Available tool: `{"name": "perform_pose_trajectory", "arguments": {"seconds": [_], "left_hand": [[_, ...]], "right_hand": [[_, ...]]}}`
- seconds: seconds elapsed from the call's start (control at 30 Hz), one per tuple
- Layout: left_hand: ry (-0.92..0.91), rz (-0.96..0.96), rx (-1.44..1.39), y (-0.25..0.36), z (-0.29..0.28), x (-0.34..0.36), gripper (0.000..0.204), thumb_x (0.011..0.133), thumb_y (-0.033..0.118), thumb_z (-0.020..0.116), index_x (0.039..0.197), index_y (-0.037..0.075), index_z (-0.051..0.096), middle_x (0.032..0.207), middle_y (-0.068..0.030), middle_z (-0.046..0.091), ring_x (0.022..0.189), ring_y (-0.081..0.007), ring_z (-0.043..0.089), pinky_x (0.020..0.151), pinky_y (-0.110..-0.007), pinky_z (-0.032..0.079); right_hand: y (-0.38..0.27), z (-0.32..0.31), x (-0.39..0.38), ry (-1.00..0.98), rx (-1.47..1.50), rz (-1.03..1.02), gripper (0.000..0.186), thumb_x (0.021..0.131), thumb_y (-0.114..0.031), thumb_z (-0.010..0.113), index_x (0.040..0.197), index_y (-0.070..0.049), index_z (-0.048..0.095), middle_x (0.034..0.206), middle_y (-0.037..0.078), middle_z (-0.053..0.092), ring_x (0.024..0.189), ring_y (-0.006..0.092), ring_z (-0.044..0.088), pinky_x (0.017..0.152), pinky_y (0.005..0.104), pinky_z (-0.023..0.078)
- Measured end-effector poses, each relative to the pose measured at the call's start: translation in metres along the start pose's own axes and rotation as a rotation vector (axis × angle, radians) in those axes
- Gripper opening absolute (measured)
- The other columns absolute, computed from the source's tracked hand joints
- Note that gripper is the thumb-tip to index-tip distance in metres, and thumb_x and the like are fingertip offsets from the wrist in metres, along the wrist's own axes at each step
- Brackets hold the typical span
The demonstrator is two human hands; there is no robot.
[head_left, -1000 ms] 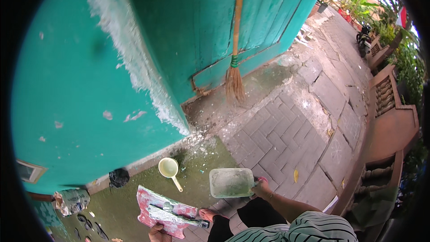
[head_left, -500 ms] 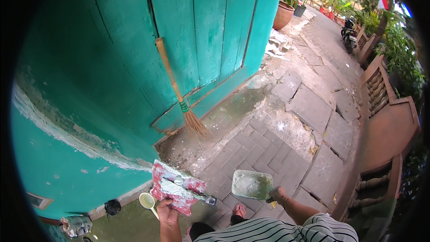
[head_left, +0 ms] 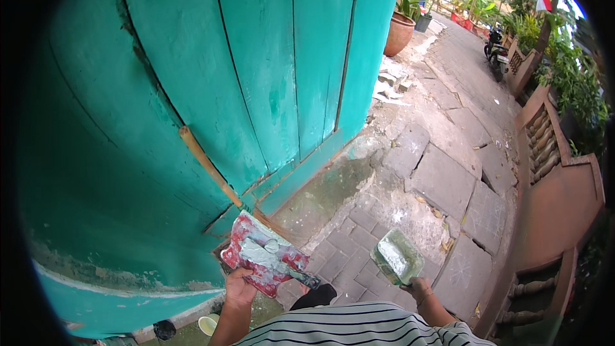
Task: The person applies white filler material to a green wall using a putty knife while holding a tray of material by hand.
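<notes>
So here's the setup: left hand [head_left: 240, 287] is wrapped around the near edge of a flat red board [head_left: 264, 253] smeared with grey-white putty or plaster, with a scraper [head_left: 282, 268] lying across it, dark handle pointing toward the person's body. Thumb looks to be on top and the fingers curled underneath, so it's a proper clamp on the board, held roughly level just in front of the teal wooden door [head_left: 256, 70].

Right hand [head_left: 419, 287] is closed on the handle of a flat rectangular float [head_left: 397, 256], whitish-green and tilted, blade pointing up and away over the paving stones [head_left: 442, 179]. The fingers themselves are mostly hidden behind it, but the grip looks closed.

My take on handling: the board looks stiff and fairly light, but the wet stuff on it makes it top-heavy and slidey, so it wants to stay flat. Gripping one edge like that is fine as long as the wrist doesn't dip, otherwise the loose scraper skates right off. The float is rigid too, and the handle is the only clean place to grab it.

Other stuff around: a broom handle [head_left: 208, 165] leaning on the door just behind the board, a clay pot [head_left: 398, 33] further along, and a small pale cup [head_left: 208, 324] on the ground by the left forearm
</notes>
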State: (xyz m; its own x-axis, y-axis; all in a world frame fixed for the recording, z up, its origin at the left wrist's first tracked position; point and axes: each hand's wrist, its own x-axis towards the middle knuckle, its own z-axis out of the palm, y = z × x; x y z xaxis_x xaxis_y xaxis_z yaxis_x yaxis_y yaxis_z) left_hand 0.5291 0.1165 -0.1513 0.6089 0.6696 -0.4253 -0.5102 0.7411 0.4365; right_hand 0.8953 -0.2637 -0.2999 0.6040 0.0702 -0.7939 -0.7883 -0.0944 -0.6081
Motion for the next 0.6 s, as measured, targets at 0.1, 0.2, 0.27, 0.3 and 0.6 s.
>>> {"name": "perform_pose_trajectory", "arguments": {"seconds": [0.1, 0.2, 0.27, 0.3, 0.6], "left_hand": [[-0.007, -0.066, 0.057, 0.008, 0.038, 0.067, 0.054, 0.071, -0.003, 0.052, 0.125, 0.0, 0.054, 0.123, -0.016, 0.06, 0.116, -0.0353, 0.056, 0.104, -0.052, 0.041], [-0.035, -0.11, 0.055, -0.002, 0.082, 0.126, 0.055, 0.07, -0.003, 0.052, 0.125, 0.0, 0.054, 0.124, -0.0163, 0.06, 0.117, -0.0361, 0.055, 0.104, -0.053, 0.041], [0.02, -0.083, 0.072, 0.002, 0.103, 0.15, 0.057, 0.07, -0.005, 0.051, 0.126, 0.0, 0.052, 0.124, -0.0161, 0.059, 0.117, -0.0354, 0.055, 0.104, -0.052, 0.041], [0.029, -0.099, 0.075, -0.004, 0.115, 0.169, 0.058, 0.07, -0.007, 0.05, 0.127, 0.0, 0.052, 0.124, -0.0161, 0.059, 0.117, -0.035, 0.055, 0.104, -0.052, 0.042], [0.047, -0.003, 0.048, -0.091, 0.236, 0.283, 0.058, 0.069, -0.004, 0.049, 0.127, 0.0, 0.051, 0.125, -0.0158, 0.058, 0.119, -0.0354, 0.054, 0.105, -0.053, 0.04]], "right_hand": [[-0.035, 0.0, 0.044, -0.061, -0.152, -0.179, 0.014, 0.079, 0.01, 0.053, 0.089, 0.019, 0.054, 0.094, 0.028, 0.059, 0.076, 0.0402, 0.067, 0.06, 0.0463, 0.064], [-0.065, 0.001, 0.09, -0.024, -0.084, -0.18, 0.011, 0.078, 0.011, 0.052, 0.088, 0.017, 0.053, 0.088, 0.025, 0.059, 0.072, 0.0378, 0.066, 0.059, 0.0449, 0.064], [-0.115, 0.06, 0.069, 0.099, 0.083, -0.024, 0.008, 0.078, 0.011, 0.052, 0.085, 0.016, 0.054, 0.084, 0.023, 0.058, 0.071, 0.0367, 0.066, 0.059, 0.0445, 0.064], [-0.126, 0.058, 0.083, 0.099, 0.102, -0.015, 0.007, 0.079, 0.01, 0.052, 0.085, 0.013, 0.053, 0.083, 0.021, 0.057, 0.069, 0.0351, 0.065, 0.058, 0.0461, 0.064], [-0.283, 0.045, 0.213, 0.104, 0.045, 0.016, 0.012, 0.08, 0.01, 0.053, 0.091, 0.012, 0.051, 0.087, 0.021, 0.057, 0.071, 0.0383, 0.067, 0.055, 0.0491, 0.063]]}}
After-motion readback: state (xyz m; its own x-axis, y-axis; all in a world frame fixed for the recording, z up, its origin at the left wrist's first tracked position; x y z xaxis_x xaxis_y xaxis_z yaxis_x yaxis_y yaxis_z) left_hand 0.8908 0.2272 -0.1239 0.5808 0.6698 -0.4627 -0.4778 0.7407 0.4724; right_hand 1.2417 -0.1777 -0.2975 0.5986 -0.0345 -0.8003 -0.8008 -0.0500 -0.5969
